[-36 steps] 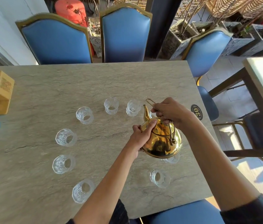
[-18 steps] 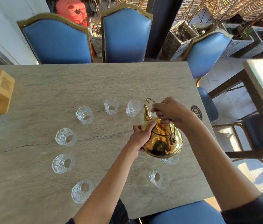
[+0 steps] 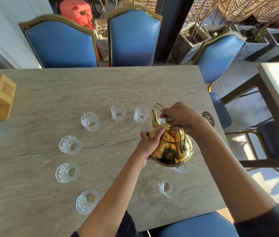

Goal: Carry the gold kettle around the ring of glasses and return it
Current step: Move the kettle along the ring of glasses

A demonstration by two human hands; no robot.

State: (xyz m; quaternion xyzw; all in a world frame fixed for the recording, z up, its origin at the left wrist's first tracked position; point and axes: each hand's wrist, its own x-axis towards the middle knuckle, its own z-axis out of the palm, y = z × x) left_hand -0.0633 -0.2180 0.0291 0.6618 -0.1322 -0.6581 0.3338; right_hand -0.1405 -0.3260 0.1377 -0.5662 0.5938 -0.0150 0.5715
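Gold kettle (image 3: 172, 147) hangs above the tabletop (image 3: 101, 89) at the ring of glasses (image 3: 90, 121), right side; left hand (image 3: 149, 142) cups its body, right hand (image 3: 180, 117) apparently grips the handle.

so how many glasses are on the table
9 visible: three on the far side, three left, one near, two partly behind the kettle.

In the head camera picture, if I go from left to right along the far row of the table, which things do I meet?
Wooden tissue box → first glass → second glass → third glass → gold kettle, held by the left hand and right hand → round number sticker.
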